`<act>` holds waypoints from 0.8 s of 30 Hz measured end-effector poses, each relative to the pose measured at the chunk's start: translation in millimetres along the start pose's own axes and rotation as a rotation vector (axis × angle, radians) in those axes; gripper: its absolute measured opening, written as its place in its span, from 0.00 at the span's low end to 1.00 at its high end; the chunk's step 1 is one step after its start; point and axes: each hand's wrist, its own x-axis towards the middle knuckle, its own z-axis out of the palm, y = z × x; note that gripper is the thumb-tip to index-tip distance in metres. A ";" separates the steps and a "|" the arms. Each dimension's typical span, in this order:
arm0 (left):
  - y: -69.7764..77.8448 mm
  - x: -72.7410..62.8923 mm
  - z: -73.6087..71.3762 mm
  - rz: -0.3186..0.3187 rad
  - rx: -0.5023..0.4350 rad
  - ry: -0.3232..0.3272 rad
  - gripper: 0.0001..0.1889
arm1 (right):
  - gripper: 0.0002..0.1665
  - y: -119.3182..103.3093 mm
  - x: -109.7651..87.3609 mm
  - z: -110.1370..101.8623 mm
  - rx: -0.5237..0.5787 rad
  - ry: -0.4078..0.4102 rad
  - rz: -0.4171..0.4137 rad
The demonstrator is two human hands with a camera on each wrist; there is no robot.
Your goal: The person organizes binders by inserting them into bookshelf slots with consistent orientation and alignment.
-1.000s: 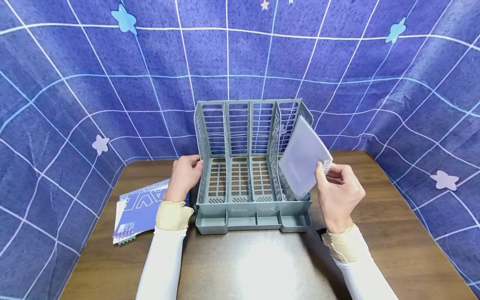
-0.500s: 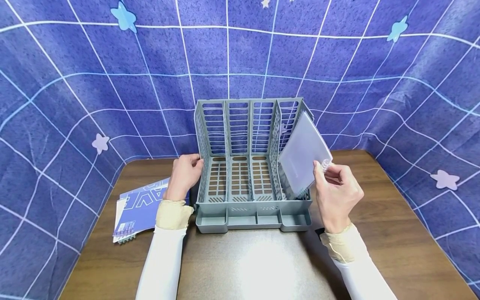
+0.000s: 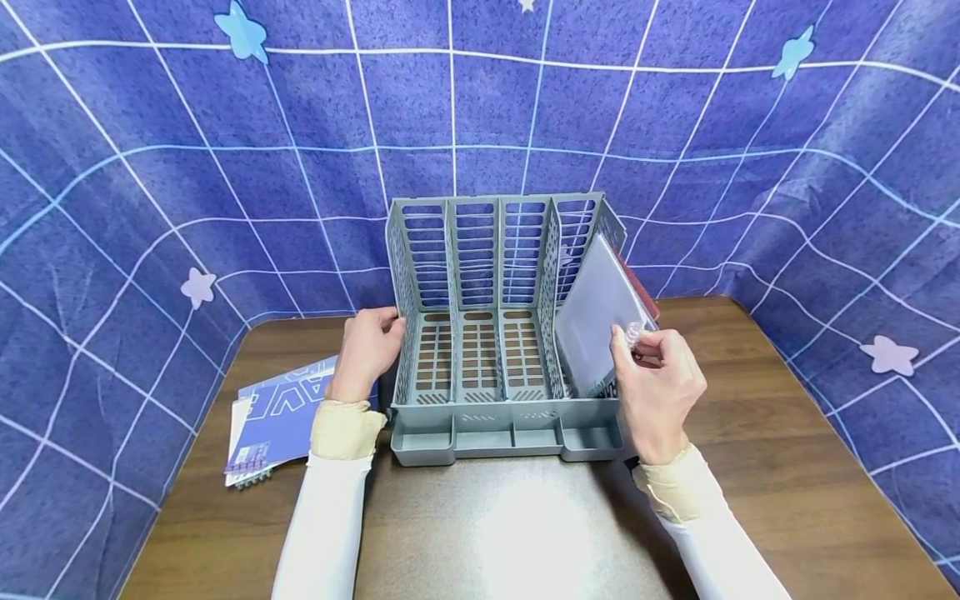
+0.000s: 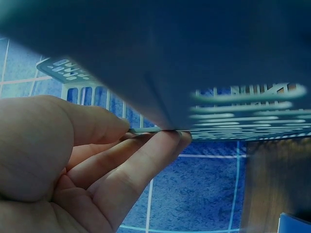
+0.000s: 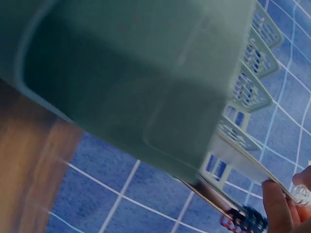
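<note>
Frosted plastic notebook (image 3: 596, 321) sat tilted partway into the rightmost slot of the grey rack (image 3: 483, 411), right hand (image 3: 658, 392) pinching its coil (image 3: 634, 332), left hand (image 3: 367, 354) pinching the rack's left edge. Red notebook (image 3: 638, 291) seemed already in; blue notebooks (image 3: 281, 425) probably remained.

The pale notebook (image 3: 596, 312) hides most of something red (image 3: 641, 292). The left hand (image 3: 369, 352) covers part of the blue notebook (image 3: 288, 421).

The head camera looked forward and down over the whole grey file organizer (image 3: 483, 412); left and right wrist cameras sat close at its nine and four o'clock, facing the blue gridded curtain (image 3: 491, 100) all three shared.
</note>
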 end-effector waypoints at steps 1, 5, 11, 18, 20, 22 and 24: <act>0.2 0.0 -0.2 -0.001 0.000 -0.001 0.15 | 0.17 1.2 -1.1 1.1 0.000 -0.006 -0.008; 1.0 -0.2 -1.0 -0.007 -0.002 -0.005 0.14 | 0.17 4.5 -3.6 4.0 0.000 -0.012 -0.022; 0.1 -0.3 0.0 -0.011 -0.006 -0.004 0.15 | 0.18 3.2 -1.2 2.4 0.008 0.013 0.011; 0.0 -0.1 1.3 0.032 0.030 0.020 0.09 | 0.19 2.8 -3.6 4.2 0.005 0.002 0.007; 0.2 -0.2 1.5 0.034 0.032 0.026 0.09 | 0.19 4.1 -5.6 5.4 0.005 -0.007 0.003; 0.6 -0.2 1.3 0.035 0.033 0.027 0.09 | 0.19 5.8 -7.5 6.8 0.003 -0.013 -0.001; 1.5 0.0 0.9 0.036 0.031 0.027 0.10 | 0.19 8.0 -9.5 8.5 -0.001 -0.020 -0.008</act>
